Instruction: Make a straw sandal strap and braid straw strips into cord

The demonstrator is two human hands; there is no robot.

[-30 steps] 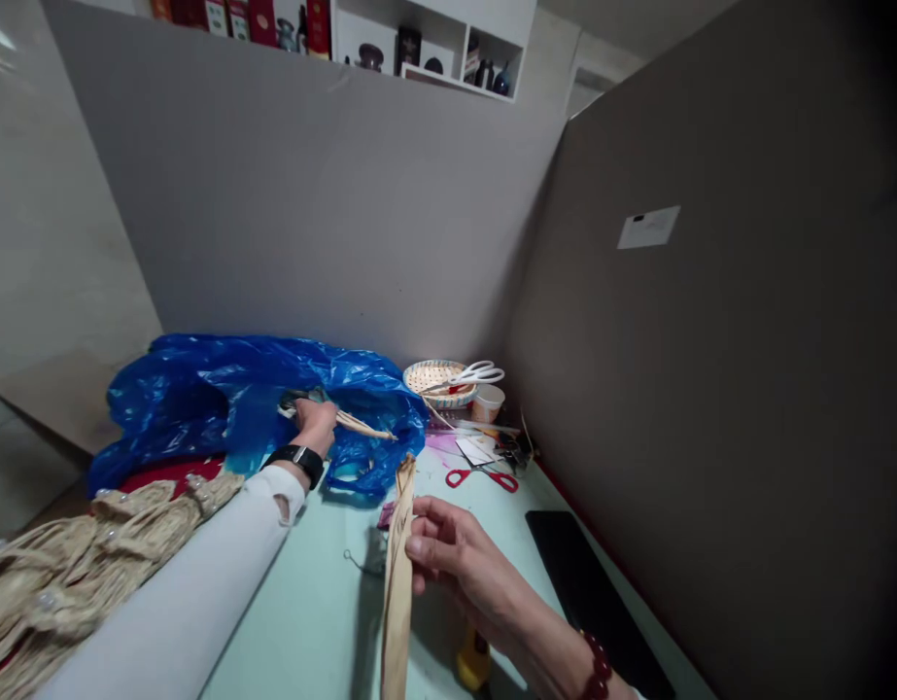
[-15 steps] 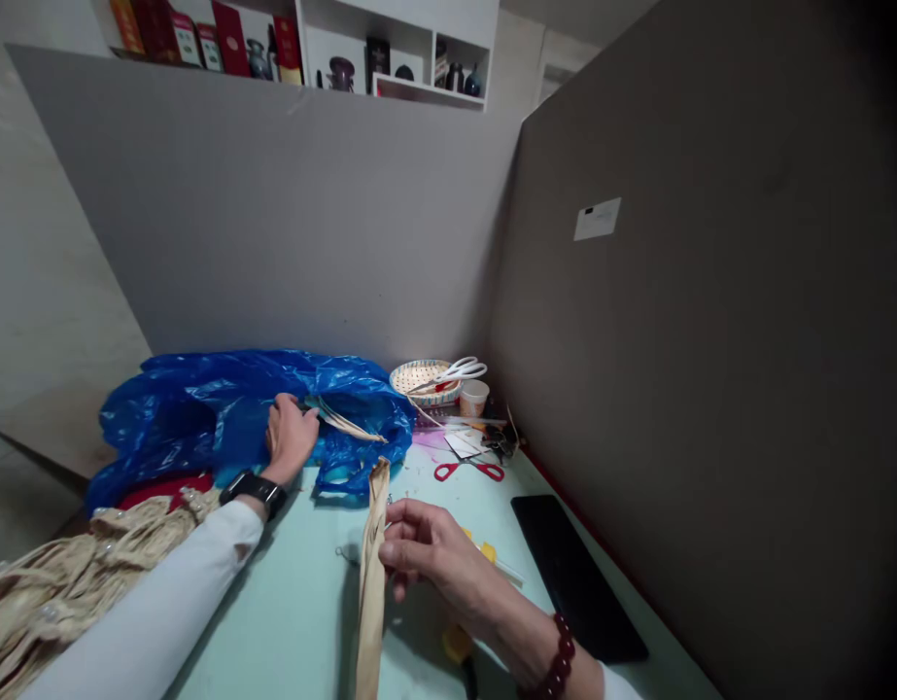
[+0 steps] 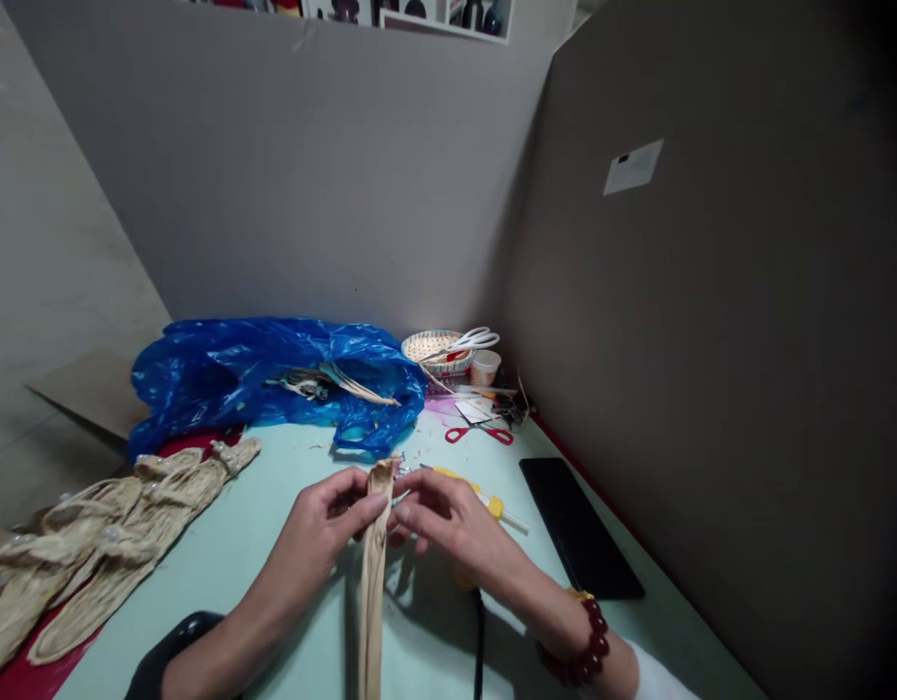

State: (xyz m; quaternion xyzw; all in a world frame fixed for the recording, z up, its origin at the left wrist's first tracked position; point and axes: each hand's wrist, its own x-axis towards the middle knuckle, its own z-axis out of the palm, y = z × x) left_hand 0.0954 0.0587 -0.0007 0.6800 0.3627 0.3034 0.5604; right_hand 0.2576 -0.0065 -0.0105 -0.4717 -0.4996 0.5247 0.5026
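Upright in front of me stands a long tan dried-husk strip (image 3: 373,593), folded lengthwise, its top end crumpled. My left hand (image 3: 331,520) pinches it near the top from the left side, thumb across its front. At the strip's right edge, my right hand (image 3: 448,520) has its thumb and fingers closed on it; its lower fingers are partly curled and hidden. Beneath and behind my right hand lies a yellow glue gun (image 3: 496,507) with a pale stick and a black cord, mostly covered.
Woven straw slippers (image 3: 134,530) with beads lie at left. A blue plastic bag (image 3: 200,374) holding husk strips sits at the back. Beyond are a small basket (image 3: 419,347), a paper cup (image 3: 485,367) and red-handled scissors (image 3: 479,434). A black phone-like slab (image 3: 583,530) lies at right.
My left hand has left the blue bag and come back to the strip, pinching its upper part. My right hand stays at the strip. The view has tilted down.
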